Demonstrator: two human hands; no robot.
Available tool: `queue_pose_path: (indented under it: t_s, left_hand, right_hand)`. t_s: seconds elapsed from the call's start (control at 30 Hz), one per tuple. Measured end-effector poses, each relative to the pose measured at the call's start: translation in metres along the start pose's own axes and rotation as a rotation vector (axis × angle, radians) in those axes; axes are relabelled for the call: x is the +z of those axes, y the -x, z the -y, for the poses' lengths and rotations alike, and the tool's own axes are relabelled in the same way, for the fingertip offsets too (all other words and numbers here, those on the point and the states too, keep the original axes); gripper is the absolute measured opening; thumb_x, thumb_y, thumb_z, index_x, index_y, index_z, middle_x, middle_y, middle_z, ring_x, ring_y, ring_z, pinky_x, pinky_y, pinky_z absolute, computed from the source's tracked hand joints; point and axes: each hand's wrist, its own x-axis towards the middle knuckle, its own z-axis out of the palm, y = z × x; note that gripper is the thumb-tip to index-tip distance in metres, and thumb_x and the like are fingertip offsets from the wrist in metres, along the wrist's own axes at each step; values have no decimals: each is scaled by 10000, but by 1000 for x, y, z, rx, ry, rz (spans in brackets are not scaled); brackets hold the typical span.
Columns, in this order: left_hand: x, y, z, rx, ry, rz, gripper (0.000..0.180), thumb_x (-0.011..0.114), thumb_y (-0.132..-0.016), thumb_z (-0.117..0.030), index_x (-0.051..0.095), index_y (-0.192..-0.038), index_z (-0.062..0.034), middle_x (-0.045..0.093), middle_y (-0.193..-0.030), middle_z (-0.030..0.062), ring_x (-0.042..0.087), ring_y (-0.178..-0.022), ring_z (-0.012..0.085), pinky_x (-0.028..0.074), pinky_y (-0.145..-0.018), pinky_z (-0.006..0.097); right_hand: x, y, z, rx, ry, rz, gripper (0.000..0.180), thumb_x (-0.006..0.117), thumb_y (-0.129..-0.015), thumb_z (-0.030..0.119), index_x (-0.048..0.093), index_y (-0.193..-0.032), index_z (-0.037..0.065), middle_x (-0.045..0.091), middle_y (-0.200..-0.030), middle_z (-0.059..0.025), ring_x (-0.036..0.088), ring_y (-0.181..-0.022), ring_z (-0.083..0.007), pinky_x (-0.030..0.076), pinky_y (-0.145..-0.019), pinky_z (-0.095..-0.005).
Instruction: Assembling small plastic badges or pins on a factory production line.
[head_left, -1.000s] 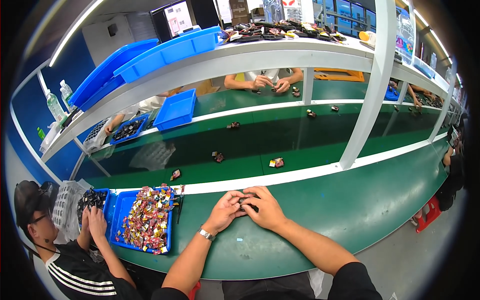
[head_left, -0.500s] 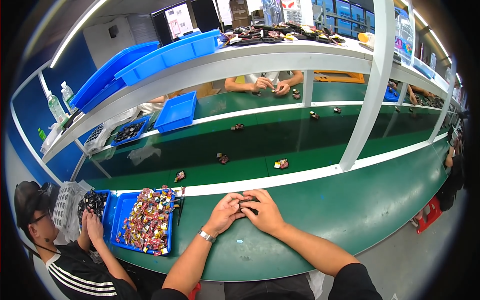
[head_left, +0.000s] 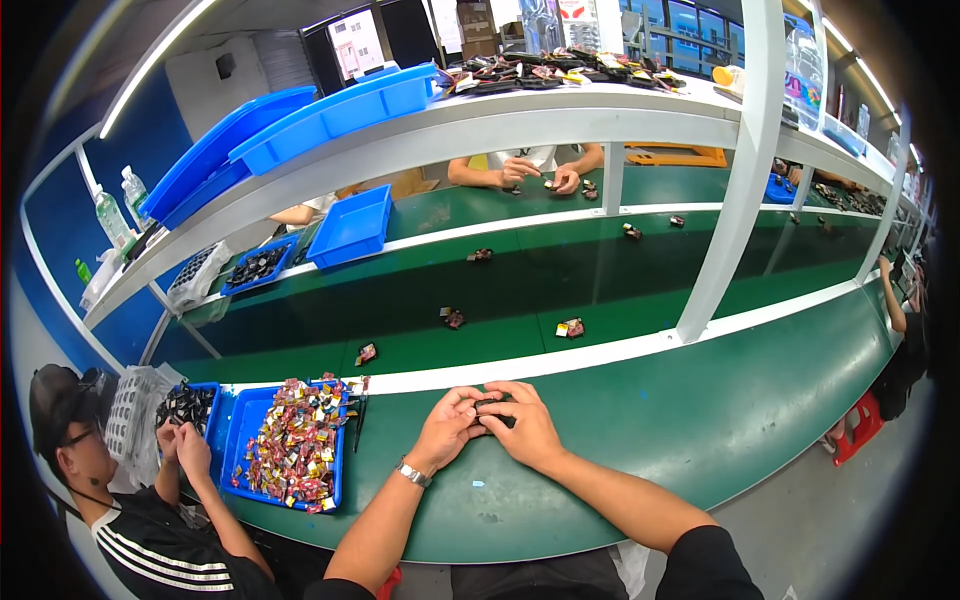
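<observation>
Over the green worktop (head_left: 590, 455), my left hand (head_left: 447, 430) and my right hand (head_left: 527, 428) meet around a small black part (head_left: 487, 407). Fingers of both hands are closed on it and cover most of it, so its exact kind does not show. To the left of my left hand stands a blue tray (head_left: 236, 440) heaped with small red, yellow and white wired pieces (head_left: 295, 440). A thin dark tool (head_left: 361, 415) lies against the tray's right side.
Beyond a white rail, a green belt (head_left: 510, 290) carries several small wired assemblies (head_left: 571, 328). A white post (head_left: 735, 190) rises at the right, under a shelf with blue trays (head_left: 340, 115). A co-worker (head_left: 150, 520) sits close on my left; another person's hands (head_left: 555, 180) work across the belt.
The pieces on the belt have slid a little to the right. The left co-worker's hands have shifted slightly. My own hands stay almost in place around the black part.
</observation>
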Motion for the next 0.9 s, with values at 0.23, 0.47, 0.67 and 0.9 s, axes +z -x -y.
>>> queue_pose_path:
  t_s: [0.23, 0.47, 0.67, 0.9]
  left_hand:
    - [5, 1, -3, -20, 1, -9, 181, 519, -984, -53, 495, -1164, -64, 536, -1359, 167, 603, -1122, 214, 522, -942, 381]
    - [2, 1, 1, 35, -15, 6, 185, 530, -990, -66, 493, -1170, -74, 486, -1413, 164, 576, -1175, 214, 509, -981, 387]
    - [-2, 0, 1, 66, 19, -1, 217, 561, -979, -95, 489, -1182, -73, 502, -1406, 153, 580, -1172, 226, 496, -991, 412]
    - [3, 2, 1, 32, 4, -24, 246, 531, -991, -92, 473, -1229, -61, 584, -1266, 114, 592, -1128, 203, 494, -992, 420]
  right_hand:
    - [-2, 0, -7, 54, -120, 59, 182, 736, -800, 111, 764, -980, 120, 606, -1299, -64, 516, -1216, -288, 444, -1009, -400]
    - [-8, -7, 3, -75, -26, 85, 206, 731, -805, 99, 757, -1008, 116, 529, -1390, -100, 433, -1311, -316, 397, -1067, -425]
    - [-6, -9, 7, -37, -99, 136, 221, 720, -810, 87, 720, -1031, 84, 527, -1384, -106, 427, -1315, -334, 385, -1082, -433]
    - [-4, -8, 6, -118, -22, -49, 175, 708, -788, 26, 665, -957, 41, 598, -1183, -104, 568, -1086, -287, 511, -866, -362]
